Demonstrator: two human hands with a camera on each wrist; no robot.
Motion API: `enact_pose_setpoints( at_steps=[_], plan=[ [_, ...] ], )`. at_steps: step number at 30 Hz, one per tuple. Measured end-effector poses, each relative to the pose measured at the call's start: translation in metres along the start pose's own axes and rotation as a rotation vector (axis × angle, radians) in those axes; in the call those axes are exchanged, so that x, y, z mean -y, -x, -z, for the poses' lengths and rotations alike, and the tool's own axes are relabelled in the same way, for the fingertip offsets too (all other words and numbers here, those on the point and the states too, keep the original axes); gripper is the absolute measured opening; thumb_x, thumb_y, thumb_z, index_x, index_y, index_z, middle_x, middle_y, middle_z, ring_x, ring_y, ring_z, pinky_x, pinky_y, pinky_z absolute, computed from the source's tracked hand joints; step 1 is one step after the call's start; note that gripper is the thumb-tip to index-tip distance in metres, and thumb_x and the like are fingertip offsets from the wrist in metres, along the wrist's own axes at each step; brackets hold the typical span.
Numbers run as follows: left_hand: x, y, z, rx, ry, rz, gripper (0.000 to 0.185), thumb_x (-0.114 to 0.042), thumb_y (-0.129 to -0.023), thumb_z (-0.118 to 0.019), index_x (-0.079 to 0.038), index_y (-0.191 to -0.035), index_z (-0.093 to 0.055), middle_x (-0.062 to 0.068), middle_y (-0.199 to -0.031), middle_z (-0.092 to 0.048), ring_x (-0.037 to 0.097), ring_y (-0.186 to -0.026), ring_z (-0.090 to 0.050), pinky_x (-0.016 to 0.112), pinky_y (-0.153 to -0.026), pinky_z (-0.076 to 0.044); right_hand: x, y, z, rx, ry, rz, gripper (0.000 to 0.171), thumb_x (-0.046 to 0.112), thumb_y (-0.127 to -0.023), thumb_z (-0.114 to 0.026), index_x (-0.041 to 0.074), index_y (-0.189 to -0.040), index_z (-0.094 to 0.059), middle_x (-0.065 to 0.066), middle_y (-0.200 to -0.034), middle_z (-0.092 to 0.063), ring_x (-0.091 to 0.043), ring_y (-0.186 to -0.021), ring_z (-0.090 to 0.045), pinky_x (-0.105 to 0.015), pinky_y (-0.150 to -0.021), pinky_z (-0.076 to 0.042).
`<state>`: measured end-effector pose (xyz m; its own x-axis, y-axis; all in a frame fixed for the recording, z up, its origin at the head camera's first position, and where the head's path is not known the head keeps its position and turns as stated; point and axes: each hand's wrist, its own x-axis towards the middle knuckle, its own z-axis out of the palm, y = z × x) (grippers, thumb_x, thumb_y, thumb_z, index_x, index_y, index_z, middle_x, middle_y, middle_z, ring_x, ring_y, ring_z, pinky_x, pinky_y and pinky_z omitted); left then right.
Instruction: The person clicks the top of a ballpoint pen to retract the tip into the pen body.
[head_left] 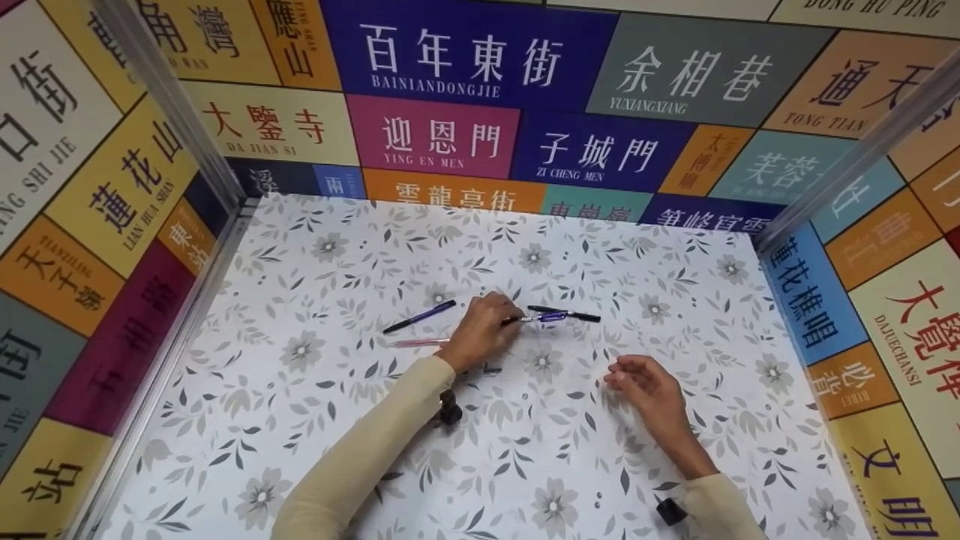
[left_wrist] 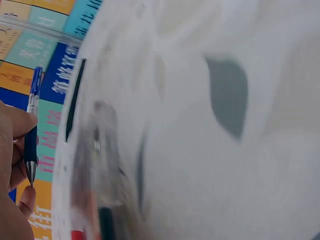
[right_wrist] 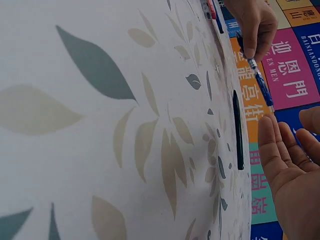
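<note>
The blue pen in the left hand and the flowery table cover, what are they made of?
The blue pen, pinched by the left hand, looks like smooth, glossy plastic: its barrel is part clear, and the pointed tip shines like metal. The table cover seems to be printed paper or vinyl, flat and matte, with grey flowers; which of the two I cannot tell.
</note>
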<state>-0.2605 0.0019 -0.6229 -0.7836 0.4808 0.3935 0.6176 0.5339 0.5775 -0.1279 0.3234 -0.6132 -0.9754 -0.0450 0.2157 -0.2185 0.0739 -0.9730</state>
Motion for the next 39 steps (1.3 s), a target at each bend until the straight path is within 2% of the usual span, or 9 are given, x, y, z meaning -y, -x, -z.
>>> enact_pose_setpoints(
  at_steps=[4,9,13,20,27,29,31,38,39],
  plan=[
    [-0.011,0.005,0.008,-0.054,0.125,0.058,0.011,-0.014,-0.103,-0.078,-0.009,-0.111,-0.085,0.004,-0.106,-0.078,0.023,-0.105,-0.07,0.047,-0.092,-0.05,0.004,-0.003,0.001,0.006,-0.013,0.015,0.032,-0.012,-0.104,-0.065,-0.026,-0.132,-0.055,-0.045,-0.117,-0.062,-0.025,-0.099,-0.079,-0.036,-0.084,-0.065],
    [-0.022,0.01,0.015,-0.127,0.284,0.088,0.01,-0.007,-0.101,-0.079,-0.004,-0.11,-0.084,0.008,-0.103,-0.079,0.024,-0.098,-0.071,0.05,-0.089,-0.057,0.01,-0.008,0.001,-0.002,0.009,0.044,0.028,-0.012,-0.104,-0.066,-0.02,-0.131,-0.061,-0.041,-0.117,-0.065,-0.026,-0.099,-0.078,-0.034,-0.082,-0.064],
    [-0.027,0.013,0.019,-0.16,0.364,0.116,0.01,-0.004,-0.1,-0.08,-0.002,-0.109,-0.084,0.009,-0.101,-0.079,0.025,-0.094,-0.071,0.054,-0.086,-0.058,0.014,-0.01,0.0,-0.002,0.018,0.065,0.027,-0.011,-0.105,-0.065,-0.017,-0.131,-0.063,-0.04,-0.117,-0.066,-0.024,-0.1,-0.079,-0.031,-0.083,-0.064],
    [-0.031,0.021,0.023,-0.191,0.403,0.182,0.009,-0.007,-0.101,-0.08,-0.005,-0.108,-0.085,0.005,-0.098,-0.079,0.031,-0.095,-0.072,0.056,-0.087,-0.056,0.016,-0.012,-0.002,0.011,0.017,0.11,0.027,-0.013,-0.104,-0.064,-0.017,-0.131,-0.063,-0.043,-0.116,-0.064,-0.023,-0.1,-0.079,-0.031,-0.086,-0.063],
    [-0.035,0.029,0.026,-0.187,0.465,0.257,0.011,-0.007,-0.1,-0.08,-0.007,-0.11,-0.085,0.004,-0.1,-0.079,0.017,-0.094,-0.07,0.057,-0.091,-0.056,0.019,-0.017,-0.005,0.017,-0.021,0.11,0.029,-0.014,-0.104,-0.065,-0.019,-0.131,-0.061,-0.044,-0.115,-0.063,-0.023,-0.101,-0.079,-0.031,-0.086,-0.064],
    [-0.037,0.03,0.026,-0.183,0.471,0.272,0.011,-0.008,-0.1,-0.08,-0.008,-0.11,-0.085,0.002,-0.1,-0.079,0.014,-0.094,-0.069,0.051,-0.09,-0.057,0.02,-0.018,-0.006,0.028,-0.042,0.125,0.029,-0.015,-0.104,-0.064,-0.021,-0.132,-0.059,-0.045,-0.115,-0.062,-0.024,-0.102,-0.078,-0.032,-0.086,-0.064],
    [-0.038,0.032,0.026,-0.183,0.474,0.279,0.011,-0.009,-0.1,-0.081,-0.009,-0.111,-0.085,0.0,-0.1,-0.079,0.012,-0.093,-0.068,0.043,-0.089,-0.056,0.021,-0.019,-0.007,0.041,-0.051,0.136,0.03,-0.015,-0.104,-0.062,-0.021,-0.133,-0.058,-0.045,-0.115,-0.061,-0.025,-0.103,-0.078,-0.032,-0.087,-0.064],
    [-0.042,0.035,0.027,-0.184,0.49,0.284,0.012,-0.01,-0.101,-0.08,-0.01,-0.111,-0.085,-0.002,-0.1,-0.079,0.012,-0.092,-0.069,0.043,-0.087,-0.057,0.026,-0.021,-0.011,0.058,-0.036,0.145,0.032,-0.014,-0.105,-0.062,-0.019,-0.136,-0.058,-0.044,-0.117,-0.062,-0.026,-0.104,-0.078,-0.031,-0.089,-0.063],
    [-0.042,0.035,0.027,-0.185,0.492,0.282,0.012,-0.011,-0.101,-0.08,-0.009,-0.111,-0.085,-0.002,-0.101,-0.079,0.012,-0.093,-0.069,0.039,-0.087,-0.056,0.027,-0.022,-0.012,0.055,-0.035,0.142,0.032,-0.014,-0.105,-0.062,-0.019,-0.136,-0.058,-0.044,-0.117,-0.062,-0.026,-0.104,-0.078,-0.031,-0.089,-0.063]
  ],
)
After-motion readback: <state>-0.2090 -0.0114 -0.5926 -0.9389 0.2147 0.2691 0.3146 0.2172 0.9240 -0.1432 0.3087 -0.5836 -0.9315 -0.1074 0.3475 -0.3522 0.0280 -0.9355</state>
